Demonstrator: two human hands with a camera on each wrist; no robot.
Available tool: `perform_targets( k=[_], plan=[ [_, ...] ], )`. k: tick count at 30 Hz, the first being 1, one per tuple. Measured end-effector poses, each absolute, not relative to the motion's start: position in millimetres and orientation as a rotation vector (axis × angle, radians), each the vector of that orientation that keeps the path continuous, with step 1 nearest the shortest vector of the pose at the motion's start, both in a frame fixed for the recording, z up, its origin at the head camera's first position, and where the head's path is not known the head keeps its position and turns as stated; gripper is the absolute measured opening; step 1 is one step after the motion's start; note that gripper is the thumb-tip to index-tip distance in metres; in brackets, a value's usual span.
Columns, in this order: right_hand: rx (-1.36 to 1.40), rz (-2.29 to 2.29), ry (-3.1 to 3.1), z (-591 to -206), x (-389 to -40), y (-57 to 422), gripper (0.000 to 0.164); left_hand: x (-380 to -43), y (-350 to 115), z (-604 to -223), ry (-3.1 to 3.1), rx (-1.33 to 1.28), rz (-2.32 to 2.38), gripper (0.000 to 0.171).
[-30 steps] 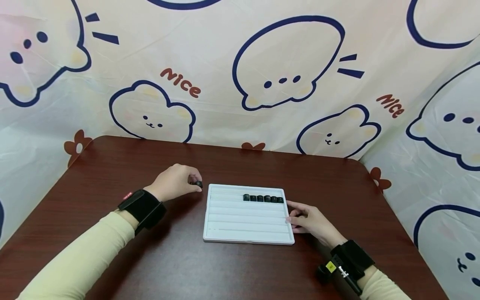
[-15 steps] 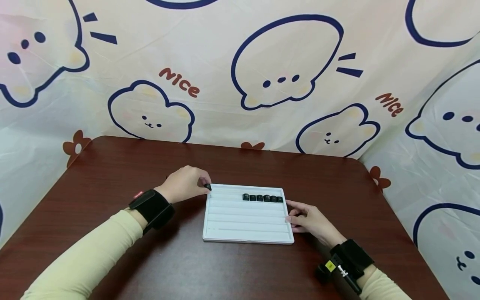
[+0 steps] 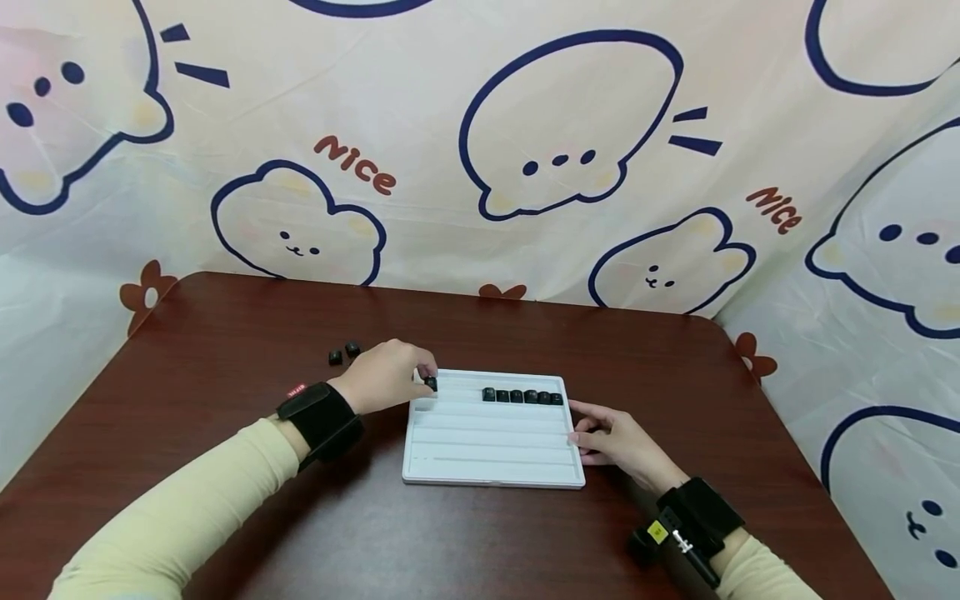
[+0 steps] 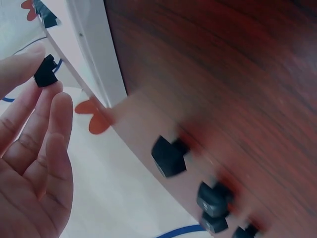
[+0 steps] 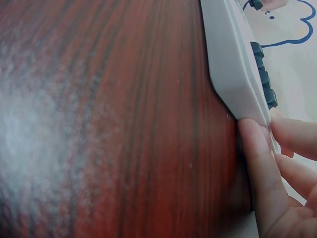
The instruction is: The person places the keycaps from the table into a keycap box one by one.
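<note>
Pinching a black keycap [image 3: 431, 383] mid-frame, the left hand [image 3: 384, 375] sits left of the keycap row [image 3: 517, 397] running sideways on the white tray [image 3: 495, 461], whose right edge the right hand [image 3: 624, 443] grips.

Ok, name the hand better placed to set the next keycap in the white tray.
Probably the left hand: it pinches a black keycap at the white tray's left side, and loose keycaps lie near it. The right hand holds the opposite edge.

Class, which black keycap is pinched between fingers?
The keycap in the left hand; the other keycaps in view rest on the tray or table.
</note>
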State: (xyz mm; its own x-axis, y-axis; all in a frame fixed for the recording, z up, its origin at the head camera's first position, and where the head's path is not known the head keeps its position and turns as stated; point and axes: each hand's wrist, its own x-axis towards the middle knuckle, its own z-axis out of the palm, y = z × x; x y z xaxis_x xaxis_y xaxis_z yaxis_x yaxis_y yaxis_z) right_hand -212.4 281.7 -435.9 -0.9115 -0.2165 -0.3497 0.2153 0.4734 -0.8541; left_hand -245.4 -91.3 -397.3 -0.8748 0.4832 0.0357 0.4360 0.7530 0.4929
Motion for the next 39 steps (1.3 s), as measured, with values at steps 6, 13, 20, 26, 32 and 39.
perform_targets(
  k=[6, 13, 20, 26, 32, 39],
  plan=[
    [0.001, -1.425, 2.316, -435, -212, 281, 0.065, -243, -82, -397, 2.856, 0.776, 0.759, 0.019],
    [-0.006, -1.428, 2.308, -434, -212, 282, 0.064, -248, -65, -396, 2.858, 0.744, 0.743, 0.018],
    [0.009, -1.435, 2.3, -434, -211, 280, 0.065, -249, -48, -400, 2.846, 0.772, 0.705, 0.016],
    [0.032, -1.435, 2.304, -434, -211, 280, 0.063, -249, -40, -398, 2.848, 0.785, 0.679, 0.014],
    [0.008, -1.437, 2.295, -434, -212, 281, 0.063, -253, -32, -401, 2.857, 0.794, 0.641, 0.012],
    [0.01, -1.419, 2.306, -434, -213, 280, 0.065, -258, -24, -402, 2.847, 0.81, 0.614, 0.015]
  ],
)
